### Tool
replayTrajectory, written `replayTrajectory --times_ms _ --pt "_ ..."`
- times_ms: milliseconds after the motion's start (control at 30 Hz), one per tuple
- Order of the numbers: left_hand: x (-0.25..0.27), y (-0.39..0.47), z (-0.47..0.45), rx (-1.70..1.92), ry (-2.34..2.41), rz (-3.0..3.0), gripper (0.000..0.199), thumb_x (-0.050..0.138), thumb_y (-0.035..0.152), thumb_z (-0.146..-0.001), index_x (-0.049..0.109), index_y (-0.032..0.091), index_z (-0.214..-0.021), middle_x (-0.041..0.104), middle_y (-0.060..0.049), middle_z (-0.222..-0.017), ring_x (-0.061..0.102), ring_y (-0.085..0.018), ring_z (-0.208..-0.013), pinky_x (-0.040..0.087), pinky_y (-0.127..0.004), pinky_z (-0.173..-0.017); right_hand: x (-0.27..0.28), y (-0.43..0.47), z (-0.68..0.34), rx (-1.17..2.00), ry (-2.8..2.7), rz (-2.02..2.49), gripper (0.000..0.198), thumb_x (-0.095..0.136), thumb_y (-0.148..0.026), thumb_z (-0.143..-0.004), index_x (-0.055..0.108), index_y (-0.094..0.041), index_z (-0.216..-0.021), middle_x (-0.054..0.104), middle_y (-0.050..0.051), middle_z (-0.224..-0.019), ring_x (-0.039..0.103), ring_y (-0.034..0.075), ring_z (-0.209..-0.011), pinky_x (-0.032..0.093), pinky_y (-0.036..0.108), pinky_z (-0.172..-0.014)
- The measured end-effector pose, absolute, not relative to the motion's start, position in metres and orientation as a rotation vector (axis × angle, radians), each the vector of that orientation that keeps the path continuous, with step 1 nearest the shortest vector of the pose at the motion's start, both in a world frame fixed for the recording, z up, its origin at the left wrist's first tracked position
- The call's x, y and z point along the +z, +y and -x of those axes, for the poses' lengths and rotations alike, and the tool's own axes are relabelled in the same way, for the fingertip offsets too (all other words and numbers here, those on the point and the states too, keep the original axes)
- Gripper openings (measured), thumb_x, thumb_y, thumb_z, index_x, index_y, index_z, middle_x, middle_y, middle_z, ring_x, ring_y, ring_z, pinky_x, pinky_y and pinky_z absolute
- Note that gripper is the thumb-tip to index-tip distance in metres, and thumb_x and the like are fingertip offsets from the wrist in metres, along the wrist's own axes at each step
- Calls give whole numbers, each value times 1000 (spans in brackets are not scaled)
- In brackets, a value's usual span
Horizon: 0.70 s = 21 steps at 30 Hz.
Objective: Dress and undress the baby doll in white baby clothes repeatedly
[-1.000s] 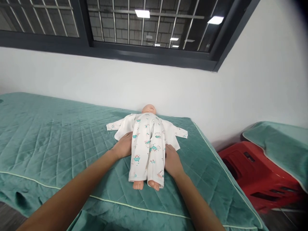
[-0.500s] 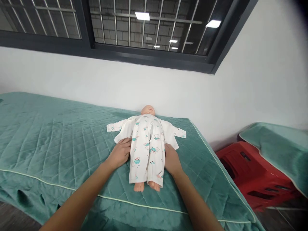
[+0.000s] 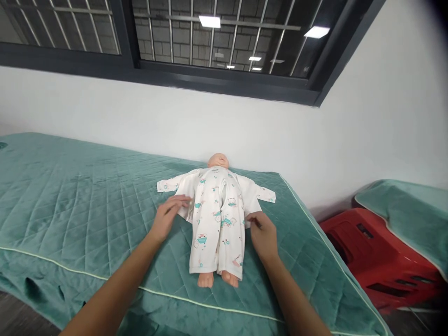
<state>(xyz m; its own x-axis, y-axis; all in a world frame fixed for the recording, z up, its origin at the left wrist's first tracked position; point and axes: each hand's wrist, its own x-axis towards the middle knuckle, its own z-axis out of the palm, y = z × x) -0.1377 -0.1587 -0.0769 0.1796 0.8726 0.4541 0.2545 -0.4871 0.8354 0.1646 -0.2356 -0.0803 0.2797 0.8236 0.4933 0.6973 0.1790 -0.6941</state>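
A baby doll (image 3: 219,160) lies on its back on a green quilted bedspread (image 3: 115,219), its head by the wall and bare feet towards me. White printed trousers (image 3: 217,224) cover its legs and reach high over the torso. Beneath them a white shirt (image 3: 250,193) is spread open, sleeves out to both sides. My left hand (image 3: 168,214) is at the shirt's left flap, fingers stretched over its edge and thumb apart. Beside the trousers, my right hand (image 3: 264,233) is closed, its thumb and fingers pinching the lower edge of the right flap.
A red plastic stool (image 3: 371,252), partly under a green cloth (image 3: 409,219), stands right of the bed. Behind the bed rises a white wall (image 3: 157,116) with a dark-framed, barred window (image 3: 224,84). Piping marks the bed's front edge.
My left hand has lifted slightly and moved left and up, the left flap's corner shifting inward. My right hand has moved outward from the trousers to the right flap's edge. The view shifted slightly.
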Motion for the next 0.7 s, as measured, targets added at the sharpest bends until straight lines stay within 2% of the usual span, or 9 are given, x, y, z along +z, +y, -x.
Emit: replayTrajectory --times_ms 100,233,333,433,500,600,700 --pt "-84 -145 140 1400 1431 -1542 32 44 39 -91 69 19 -91 72 -7 -110 62 -25 -108 44 -44 -103 -84 -222 -191 225 -1188 1670 23 44 -21 -74 62 -18 -87 66 6 -87 60 20 -80 47 32 -75" --pt "-101 -124 136 1292 1607 -1759 29 47 35 -88 68 17 -96 70 -9 -103 61 -27 -101 45 -44 -97 -84 -203 -226 189 -1162 1803 26 49 -28 -73 63 -16 -92 65 10 -92 59 23 -85 46 37 -80" --pt "-108 -114 135 1206 1788 -1999 31 47 31 -87 66 13 -103 66 -15 -110 55 -31 -112 43 -45 -100 -82 -191 -236 186 -1223 1886 26 63 -39 -70 66 -17 -83 65 11 -93 57 26 -90 42 42 -86" --pt "-108 -110 133 1042 2049 -2051 37 53 35 -85 63 12 -113 61 -17 -123 48 -36 -122 40 -49 -102 -76 -181 -237 235 -1231 1977 28 73 -42 -59 65 -19 -73 63 12 -98 52 31 -102 37 45 -92" --pt "-104 -110 131 938 2163 -2020 37 55 37 -85 62 14 -113 58 -16 -128 46 -36 -124 41 -50 -101 -68 -177 -237 364 -1247 2013 26 76 -39 -55 60 -20 -62 62 8 -86 53 32 -100 38 43 -89" --pt "-99 -112 128 871 2197 -1994 24 53 35 -87 64 18 -101 59 -13 -125 49 -33 -122 41 -47 -101 -51 -176 -238 575 -1297 1949 26 70 -44 -62 58 -21 -61 60 3 -69 58 27 -83 44 37 -77" --pt "-96 -113 127 873 2165 -1999 16 51 31 -89 63 21 -90 63 -10 -117 52 -31 -117 41 -46 -99 -31 -179 -230 892 -1205 1604 26 57 -48 -75 61 -23 -80 65 2 -79 61 23 -77 46 34 -70"
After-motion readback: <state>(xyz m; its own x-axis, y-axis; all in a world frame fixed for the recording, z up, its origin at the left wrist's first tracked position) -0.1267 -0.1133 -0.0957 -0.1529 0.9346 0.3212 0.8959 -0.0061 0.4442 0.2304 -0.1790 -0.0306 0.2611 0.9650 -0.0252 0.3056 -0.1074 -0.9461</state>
